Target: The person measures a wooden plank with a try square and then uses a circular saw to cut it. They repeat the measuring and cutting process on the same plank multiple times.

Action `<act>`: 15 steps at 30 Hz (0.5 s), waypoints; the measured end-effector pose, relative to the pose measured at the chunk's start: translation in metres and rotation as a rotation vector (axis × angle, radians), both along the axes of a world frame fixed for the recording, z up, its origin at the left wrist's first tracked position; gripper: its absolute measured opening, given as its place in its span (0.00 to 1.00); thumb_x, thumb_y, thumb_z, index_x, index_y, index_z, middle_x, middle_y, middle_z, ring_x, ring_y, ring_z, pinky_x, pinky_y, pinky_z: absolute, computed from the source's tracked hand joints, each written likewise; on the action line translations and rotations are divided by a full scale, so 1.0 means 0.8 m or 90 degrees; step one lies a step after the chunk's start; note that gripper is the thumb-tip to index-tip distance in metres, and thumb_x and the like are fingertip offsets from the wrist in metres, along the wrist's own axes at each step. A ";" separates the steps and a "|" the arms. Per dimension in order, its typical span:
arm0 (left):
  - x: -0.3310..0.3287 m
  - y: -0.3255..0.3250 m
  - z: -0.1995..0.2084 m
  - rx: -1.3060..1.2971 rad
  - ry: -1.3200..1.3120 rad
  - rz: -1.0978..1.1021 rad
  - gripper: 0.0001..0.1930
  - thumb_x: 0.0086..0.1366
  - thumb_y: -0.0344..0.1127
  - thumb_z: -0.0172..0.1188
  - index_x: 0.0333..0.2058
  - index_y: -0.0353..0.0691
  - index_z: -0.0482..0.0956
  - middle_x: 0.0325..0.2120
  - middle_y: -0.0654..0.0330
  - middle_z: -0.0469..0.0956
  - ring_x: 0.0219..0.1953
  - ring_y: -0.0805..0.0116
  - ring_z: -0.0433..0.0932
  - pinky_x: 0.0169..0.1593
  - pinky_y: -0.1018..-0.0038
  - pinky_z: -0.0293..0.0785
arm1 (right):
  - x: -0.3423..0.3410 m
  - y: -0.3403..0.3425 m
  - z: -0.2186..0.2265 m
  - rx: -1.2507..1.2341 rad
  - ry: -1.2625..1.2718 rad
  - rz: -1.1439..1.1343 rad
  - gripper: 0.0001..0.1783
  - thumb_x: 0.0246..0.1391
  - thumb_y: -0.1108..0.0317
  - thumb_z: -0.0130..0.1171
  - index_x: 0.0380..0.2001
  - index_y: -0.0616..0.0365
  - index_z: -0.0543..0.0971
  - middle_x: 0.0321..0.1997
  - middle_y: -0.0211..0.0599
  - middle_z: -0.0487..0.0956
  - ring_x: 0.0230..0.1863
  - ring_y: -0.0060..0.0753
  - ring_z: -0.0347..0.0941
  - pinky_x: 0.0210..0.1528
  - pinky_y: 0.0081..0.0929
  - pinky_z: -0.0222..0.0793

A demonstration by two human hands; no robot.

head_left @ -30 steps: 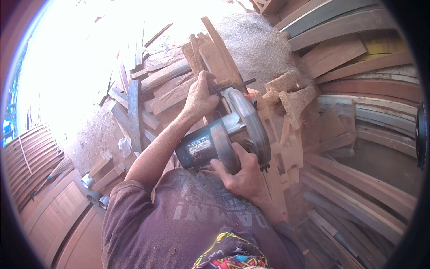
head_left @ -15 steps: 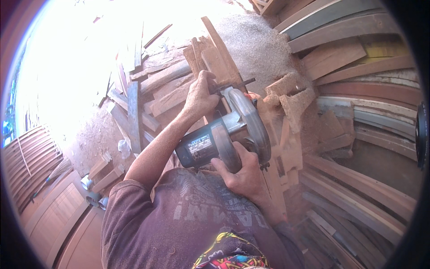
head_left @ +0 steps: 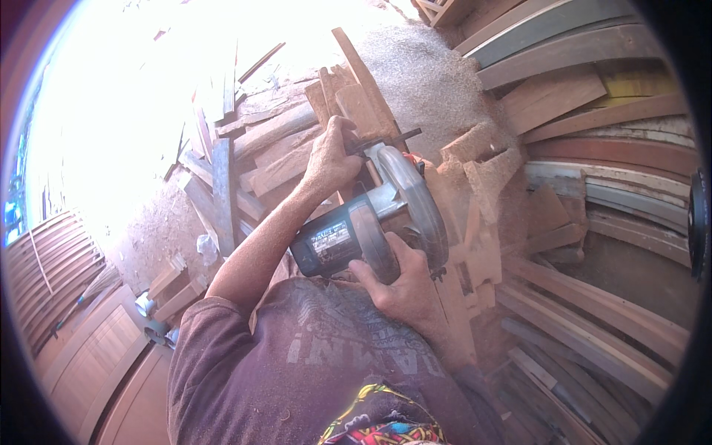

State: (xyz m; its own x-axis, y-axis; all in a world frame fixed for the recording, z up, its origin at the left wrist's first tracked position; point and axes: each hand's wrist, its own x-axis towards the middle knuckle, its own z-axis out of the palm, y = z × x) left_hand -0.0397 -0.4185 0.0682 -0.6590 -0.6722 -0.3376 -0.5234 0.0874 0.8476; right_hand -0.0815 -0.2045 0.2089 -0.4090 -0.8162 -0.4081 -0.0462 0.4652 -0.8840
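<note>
Head view, circular saw (head_left: pixel 386 200), long guard (head_left: pixel 425 211) pointing forward, slightly left, right hand (head_left: pixel 400 280) closed round rear handle (head_left: pixel 368 233), left hand (head_left: pixel 331 159) curled at front, grip unclear.

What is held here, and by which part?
The right hand grips the saw by its handle; the left hand is at its front end, exact hold unclear.

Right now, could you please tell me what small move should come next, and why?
I would probably ease the circular saw slightly forward: the right hand grips its rear handle, the left hand is at its front edge, and a long wooden plank extends beyond its front.
</note>
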 end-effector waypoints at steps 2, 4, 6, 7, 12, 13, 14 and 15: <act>0.001 -0.001 -0.005 -0.010 0.001 0.000 0.31 0.55 0.22 0.67 0.59 0.35 0.70 0.48 0.42 0.82 0.56 0.45 0.82 0.61 0.53 0.78 | -0.001 -0.002 -0.001 -0.001 0.000 0.000 0.16 0.60 0.70 0.71 0.48 0.65 0.82 0.37 0.42 0.87 0.39 0.33 0.86 0.45 0.31 0.80; 0.000 -0.004 -0.003 -0.013 -0.002 -0.001 0.31 0.55 0.23 0.67 0.59 0.35 0.70 0.48 0.42 0.82 0.56 0.45 0.82 0.61 0.53 0.78 | -0.001 -0.005 -0.001 -0.009 0.001 -0.003 0.16 0.60 0.69 0.71 0.48 0.65 0.82 0.37 0.43 0.87 0.39 0.34 0.86 0.46 0.32 0.80; -0.002 -0.009 0.005 -0.010 -0.009 -0.003 0.31 0.56 0.23 0.67 0.59 0.35 0.70 0.49 0.42 0.82 0.56 0.45 0.82 0.62 0.53 0.78 | -0.002 -0.011 0.004 -0.003 0.006 -0.002 0.16 0.60 0.69 0.71 0.48 0.65 0.82 0.37 0.43 0.87 0.40 0.34 0.86 0.46 0.32 0.80; -0.002 -0.011 0.004 -0.011 -0.010 -0.002 0.31 0.56 0.23 0.67 0.59 0.35 0.70 0.48 0.42 0.82 0.56 0.45 0.82 0.62 0.54 0.78 | -0.003 -0.013 0.007 0.005 0.008 0.003 0.16 0.60 0.68 0.71 0.47 0.65 0.82 0.37 0.43 0.87 0.40 0.34 0.86 0.46 0.33 0.80; -0.003 -0.016 0.001 -0.011 -0.005 0.005 0.30 0.56 0.23 0.67 0.59 0.36 0.71 0.47 0.43 0.83 0.56 0.46 0.83 0.61 0.54 0.78 | -0.004 -0.021 0.011 0.029 -0.012 0.001 0.16 0.61 0.68 0.70 0.47 0.66 0.82 0.38 0.44 0.88 0.41 0.35 0.86 0.47 0.34 0.80; -0.002 -0.015 0.002 -0.010 -0.007 0.004 0.30 0.56 0.23 0.67 0.59 0.36 0.71 0.47 0.43 0.83 0.56 0.46 0.83 0.61 0.54 0.78 | -0.004 -0.020 0.013 0.033 -0.011 0.005 0.16 0.61 0.68 0.70 0.47 0.66 0.82 0.38 0.44 0.88 0.41 0.35 0.86 0.47 0.34 0.80; 0.000 -0.013 0.004 -0.010 -0.009 0.004 0.30 0.56 0.23 0.68 0.58 0.36 0.71 0.47 0.44 0.83 0.56 0.46 0.83 0.61 0.54 0.78 | -0.003 -0.019 0.014 0.036 -0.011 0.008 0.15 0.61 0.68 0.70 0.47 0.66 0.81 0.38 0.44 0.88 0.41 0.34 0.86 0.47 0.34 0.80; 0.002 -0.012 0.005 -0.010 -0.011 0.004 0.30 0.56 0.23 0.68 0.58 0.36 0.71 0.47 0.44 0.83 0.55 0.46 0.83 0.61 0.55 0.78 | -0.003 -0.018 0.014 0.028 -0.005 0.009 0.15 0.61 0.68 0.70 0.47 0.66 0.82 0.38 0.44 0.88 0.40 0.35 0.86 0.47 0.34 0.80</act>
